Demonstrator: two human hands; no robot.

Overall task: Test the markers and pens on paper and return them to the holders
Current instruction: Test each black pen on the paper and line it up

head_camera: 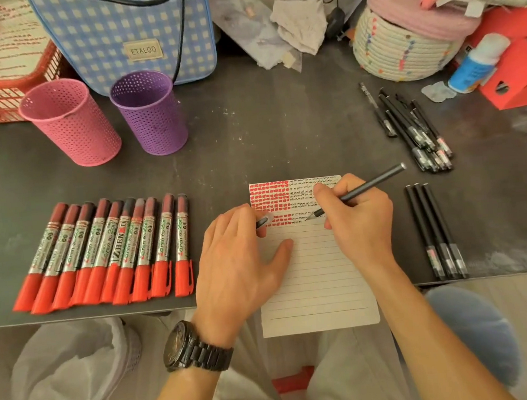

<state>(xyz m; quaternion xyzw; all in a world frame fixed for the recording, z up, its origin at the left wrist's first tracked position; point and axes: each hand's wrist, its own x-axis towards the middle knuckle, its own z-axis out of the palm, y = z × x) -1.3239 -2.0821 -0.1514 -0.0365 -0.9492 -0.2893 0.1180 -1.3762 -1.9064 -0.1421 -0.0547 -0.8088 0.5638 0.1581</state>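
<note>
My right grip (358, 217) clamps the black pen (371, 183), tip pointing left toward the cap (265, 221) pinched in my left grip (235, 259)

Right hand (357, 221) grips the black pen (368, 186), tip down on the lined paper (318, 290). Left hand (235, 262) presses it flat, pen cap (265, 221) pinched in its fingers. Red markers (102, 253) lie in a row at nine o'clock, with the pink holder (70, 123) and purple holder (150, 114) at eleven.

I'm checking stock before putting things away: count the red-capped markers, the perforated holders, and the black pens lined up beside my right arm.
Red-capped silver markers: 10
Perforated metal holders, pink and purple: 2
Black pens lined up on the right: 3
Total: 15
</note>
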